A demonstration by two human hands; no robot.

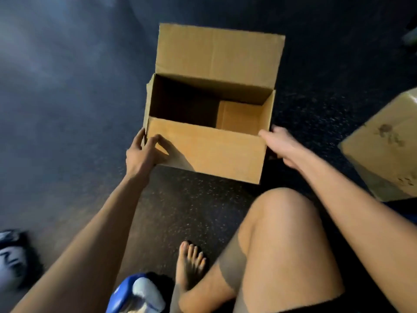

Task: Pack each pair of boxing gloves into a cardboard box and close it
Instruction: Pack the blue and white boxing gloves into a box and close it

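I look down at a dark speckled floor (180, 206) that fills the view. In the middle of it stands an open cardboard box (209, 152), its far flap raised upright and its near flap folded down toward me; the inside is bare cardboard, half in shadow. A second cardboard box (383, 145), closed and tilted, lies at the right edge, well apart from the first. My bent bare knee (284, 213) rises at lower right, with a bare foot (190, 265) on the floor beside it. My left hand (144, 152) grips the box's near left corner, thumb on the near flap and fingers wrapped round the side wall. My right hand (278, 143) holds the near right corner, thumb tip at the rim, fingers behind the wall. A blue and white boxing glove (137, 294) lies at the bottom edge beneath my left forearm. Another white and black glove (11, 258) sits at the far left edge, blurred.
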